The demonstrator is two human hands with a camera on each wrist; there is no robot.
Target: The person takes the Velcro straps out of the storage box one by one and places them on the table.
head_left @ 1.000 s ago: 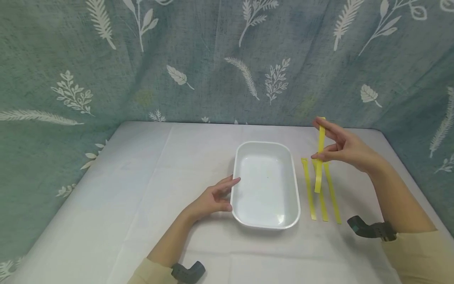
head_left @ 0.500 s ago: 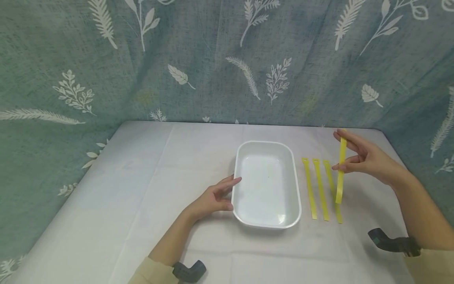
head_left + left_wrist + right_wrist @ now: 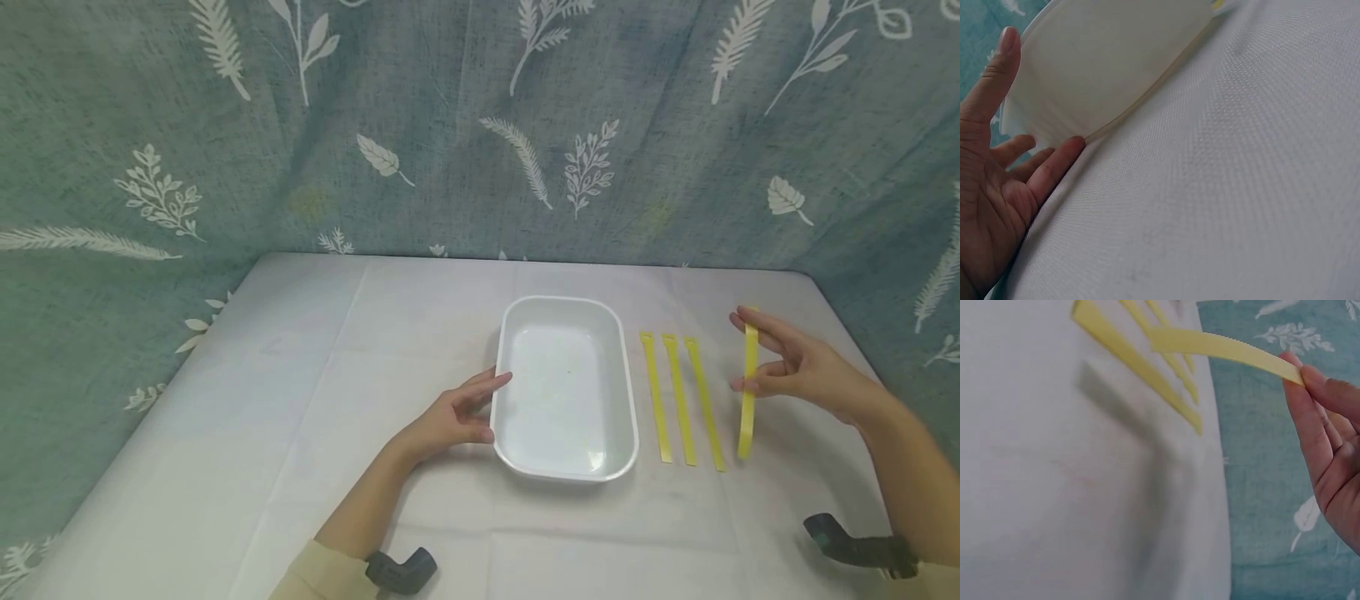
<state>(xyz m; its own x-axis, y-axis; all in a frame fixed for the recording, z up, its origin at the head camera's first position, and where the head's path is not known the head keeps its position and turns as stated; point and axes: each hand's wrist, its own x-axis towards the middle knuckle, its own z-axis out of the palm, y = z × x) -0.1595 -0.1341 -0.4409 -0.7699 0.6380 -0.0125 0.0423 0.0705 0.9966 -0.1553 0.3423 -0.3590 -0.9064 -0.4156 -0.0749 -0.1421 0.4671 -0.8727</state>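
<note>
A white rectangular tray point(image 3: 565, 475) stands on the table. My left hand point(image 3: 450, 423) touches its left side, thumb and fingers spread and fairly straight; in the left wrist view, fingertips point(image 3: 1072, 144) rest against the wall's lower edge. My right hand point(image 3: 817, 371) pinches a flat yellow cable tie point(image 3: 747, 425) between thumb and fingers, above the table at right. In the right wrist view this cable tie point(image 3: 1222, 347) bends slightly and its far end hangs free. Several more yellow cable ties point(image 3: 679, 404) lie side by side between the tray and my right hand, slotted ends away from me.
White cloth point(image 3: 360, 358) covers the table. Behind it hangs a green curtain point(image 3: 450, 100) with white leaf prints, also at both sides. Dark wrist mounts point(image 3: 401, 572) sit on both forearms.
My right hand has moved right and nearer to me with the cable tie, from above the lying ones to their right. The left hand and tray have stayed put.
</note>
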